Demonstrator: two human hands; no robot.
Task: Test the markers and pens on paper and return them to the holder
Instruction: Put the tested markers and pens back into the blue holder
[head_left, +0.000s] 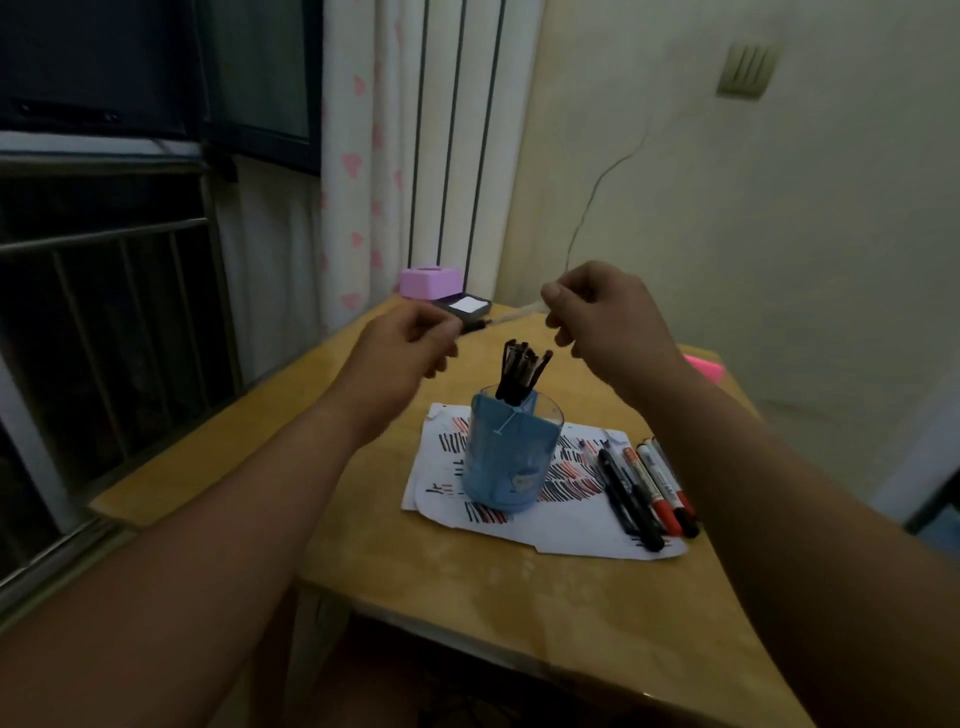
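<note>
**Pen pinched between both hands above the holder**

Bare wood lies open left of and in front of the striped paper (571, 535) on the table (467, 597). Loose markers (644, 488) crowd the paper's right edge. The left hand (400, 348) and right hand (602, 317) hover above the blue holder (511, 457), fingers curled. They pinch a pen (511, 315), the left on its dark end and the right on its pale barrel.

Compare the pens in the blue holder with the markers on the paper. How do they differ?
The pens stand upright, bunched in the holder; the markers lie flat on the paper. The pens look thin and dark; the markers look thicker, some with red ends. Both groups are untouched.
</note>
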